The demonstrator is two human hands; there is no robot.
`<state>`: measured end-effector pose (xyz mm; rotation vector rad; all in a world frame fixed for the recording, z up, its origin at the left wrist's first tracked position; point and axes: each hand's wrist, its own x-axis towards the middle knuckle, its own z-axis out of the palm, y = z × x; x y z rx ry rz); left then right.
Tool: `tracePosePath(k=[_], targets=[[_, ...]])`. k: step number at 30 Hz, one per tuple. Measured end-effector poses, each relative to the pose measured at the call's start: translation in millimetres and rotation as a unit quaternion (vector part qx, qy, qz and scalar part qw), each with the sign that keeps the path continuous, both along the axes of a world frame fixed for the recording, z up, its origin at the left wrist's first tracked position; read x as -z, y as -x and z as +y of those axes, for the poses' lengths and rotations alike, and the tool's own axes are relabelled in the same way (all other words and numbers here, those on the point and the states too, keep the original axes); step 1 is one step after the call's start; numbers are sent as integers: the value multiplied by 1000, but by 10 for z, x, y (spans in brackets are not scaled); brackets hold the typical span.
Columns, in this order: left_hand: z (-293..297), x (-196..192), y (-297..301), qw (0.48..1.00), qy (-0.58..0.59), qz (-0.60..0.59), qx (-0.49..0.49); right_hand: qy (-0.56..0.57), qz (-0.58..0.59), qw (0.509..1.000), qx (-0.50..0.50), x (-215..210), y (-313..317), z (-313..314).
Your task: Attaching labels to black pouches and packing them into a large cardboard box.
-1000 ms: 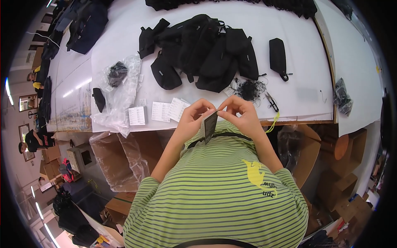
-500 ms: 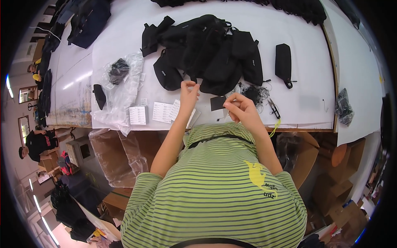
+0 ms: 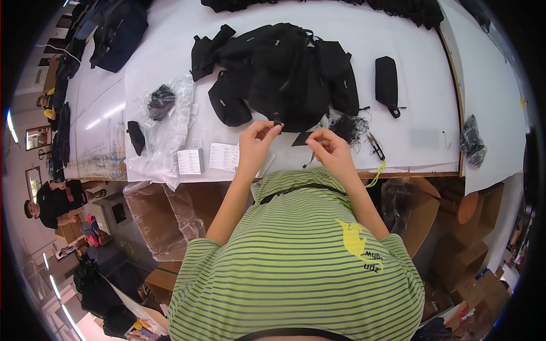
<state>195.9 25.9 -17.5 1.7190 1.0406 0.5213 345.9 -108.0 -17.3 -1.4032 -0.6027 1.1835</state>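
My left hand (image 3: 257, 143) pinches a small black tab (image 3: 277, 120) at the near edge of a heap of black fabric pouches (image 3: 290, 74); it looks like part of one pouch. To its right, my right hand (image 3: 331, 151) has thumb and forefinger closed on a dark hang tag (image 3: 300, 140) with a thin cord dangling below. Just beyond that hand lies a tangle of black cords (image 3: 348, 128). Thread snips (image 3: 376, 147) with a yellow tie rest to the right. Stacks of white printed cards (image 3: 190, 161) stand left of my left forearm.
A single black pouch (image 3: 387, 85) lies apart at the right. Clear plastic bags (image 3: 170, 133) with a dark bundle crowd the left. Another bagged bundle (image 3: 472, 142) is at the far right. Open cardboard boxes (image 3: 153, 219) sit below the table's front edge. People stand at the far left.
My left hand has moved slightly nearer and right, now pinching the black tab. The hang tag in my right hand has tilted. The pouch heap has shifted slightly.
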Motion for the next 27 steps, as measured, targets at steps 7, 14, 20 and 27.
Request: tracePosePath(k=[7,14,20,27], targets=[[-366,-314,106,957,264,-116,15,-12,-167,986,-11,-90,214,10],[-441,-253,224,993,107,-33,44,-38,-240,970,-29,-101,312,-88],[-420,-401,184,995,-2,-94,-38,-45,-69,997,3,-150,205,-73],[-366,-592,243,961,218,-154,67,-136,81,987,36,-380,6,-177]])
